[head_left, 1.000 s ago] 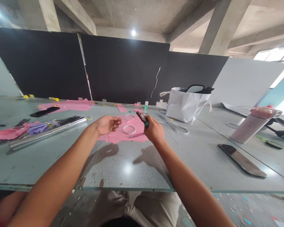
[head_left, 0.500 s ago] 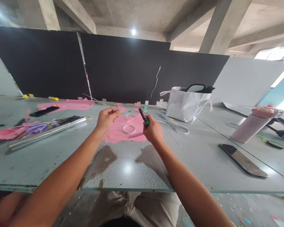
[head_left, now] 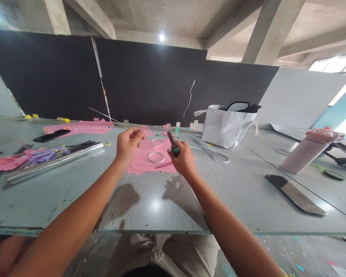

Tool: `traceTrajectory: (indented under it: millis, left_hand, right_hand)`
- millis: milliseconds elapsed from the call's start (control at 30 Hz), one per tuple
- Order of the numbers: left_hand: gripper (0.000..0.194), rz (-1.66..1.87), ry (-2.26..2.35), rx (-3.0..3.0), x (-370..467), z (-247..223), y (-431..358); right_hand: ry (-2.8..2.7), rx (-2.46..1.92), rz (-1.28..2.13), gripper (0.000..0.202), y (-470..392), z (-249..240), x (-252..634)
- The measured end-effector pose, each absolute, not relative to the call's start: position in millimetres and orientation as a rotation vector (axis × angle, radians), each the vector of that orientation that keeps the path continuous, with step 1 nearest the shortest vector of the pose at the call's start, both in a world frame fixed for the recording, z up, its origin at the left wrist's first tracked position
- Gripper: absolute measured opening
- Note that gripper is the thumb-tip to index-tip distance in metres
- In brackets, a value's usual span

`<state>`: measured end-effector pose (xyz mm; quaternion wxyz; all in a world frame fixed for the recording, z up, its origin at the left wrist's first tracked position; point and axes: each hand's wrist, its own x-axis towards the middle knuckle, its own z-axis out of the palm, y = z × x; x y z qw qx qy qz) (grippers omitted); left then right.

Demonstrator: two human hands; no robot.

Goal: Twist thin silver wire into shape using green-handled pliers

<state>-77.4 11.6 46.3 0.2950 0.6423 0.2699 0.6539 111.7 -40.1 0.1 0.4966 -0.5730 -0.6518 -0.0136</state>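
Observation:
My left hand (head_left: 129, 144) is pinched around a thin wire (head_left: 105, 115) that sticks out up and to the left. In my right hand (head_left: 183, 156) is a dark tool with a green part (head_left: 173, 144), its tip pointing up and left. The two hands are apart, above pink paper (head_left: 138, 163). On that paper lie a white ring (head_left: 156, 157), a second white ring (head_left: 157, 142) behind it and a pink pen-like tool (head_left: 163, 165). Loose wires (head_left: 206, 150) are spread to the right of my right hand.
At the left are a foil roll (head_left: 57, 161), purple and pink paper scraps and a black phone (head_left: 52, 135). A glue stick (head_left: 177, 127) and a white bag (head_left: 229, 127) stand behind. To the right are a bottle (head_left: 308, 152) and a dark flat device (head_left: 295, 194).
The wire in my left hand has swung, and more of it shows at the upper left. My right hand and the dark tool have shifted slightly left and down.

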Motion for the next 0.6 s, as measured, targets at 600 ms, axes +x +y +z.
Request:
traceTrajectory:
  millis: [600]
  left_hand:
    - [0.022, 1.887, 0.704, 1.884, -78.6, 44.6, 4.7]
  right_hand:
    - [-1.593, -1.231, 0.350, 0.036, -35.1, -1.0, 113.7]
